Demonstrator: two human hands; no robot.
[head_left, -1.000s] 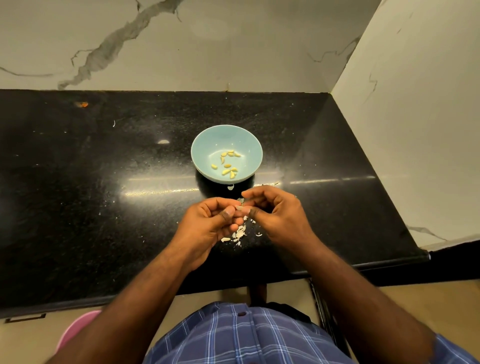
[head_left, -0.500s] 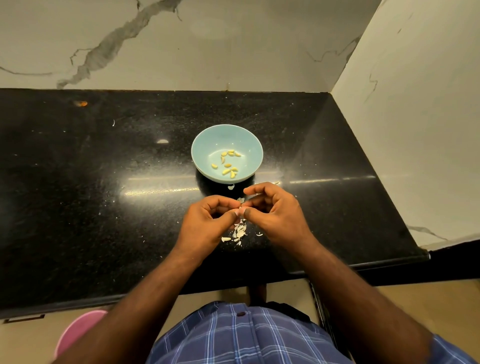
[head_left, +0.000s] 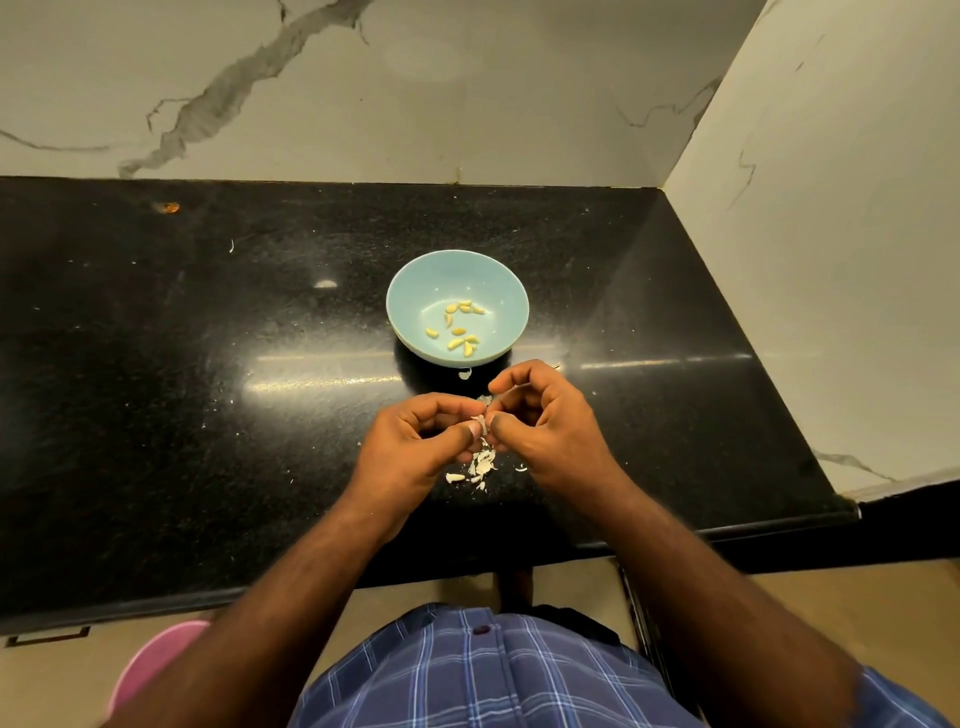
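Note:
A light blue bowl (head_left: 457, 270) stands on the black counter (head_left: 208, 364) and holds several peeled yellow garlic cloves (head_left: 460, 330). Just in front of it, my left hand (head_left: 415, 447) and my right hand (head_left: 545, 426) meet above the counter, fingers curled. Between their thumbs and fingertips they pinch a small garlic clove (head_left: 482, 421) with whitish skin on it. Most of the clove is hidden by the fingers. Under the hands lies a small heap of white garlic peels (head_left: 480, 465).
One loose peel (head_left: 465, 372) lies by the bowl's near side. Marbled walls close off the counter at the back and on the right. The counter's front edge (head_left: 727, 532) runs just below my forearms. A pink object (head_left: 156, 660) sits on the floor at lower left.
Both hands have stayed in the same spot, working the clove between their fingertips. A bit of white skin now shows between the thumbs.

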